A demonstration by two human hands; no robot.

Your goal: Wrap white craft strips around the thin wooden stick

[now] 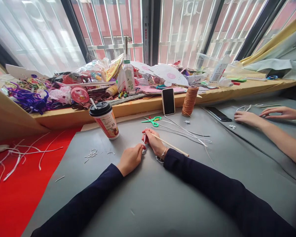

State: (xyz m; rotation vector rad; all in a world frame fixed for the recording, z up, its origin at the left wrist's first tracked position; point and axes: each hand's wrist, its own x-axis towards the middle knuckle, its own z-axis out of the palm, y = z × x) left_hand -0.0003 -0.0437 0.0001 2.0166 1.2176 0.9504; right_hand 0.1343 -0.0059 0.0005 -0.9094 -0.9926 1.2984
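Both hands, left hand (130,158) and right hand (155,141), pinch 1 white strip (144,141) between closed fingertips.

Grey table (148,197) carried a lidded paper cup (105,120) just beyond & left of the hands, green scissors (153,121) + white wire strands (185,131) beyond them, twine spool (189,101) farther, wire scraps (91,153) left.

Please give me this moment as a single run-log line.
left hand: pinching white strip | right hand: holding wooden stick | surface: grey mat | nearby: green scissors, lidded cup
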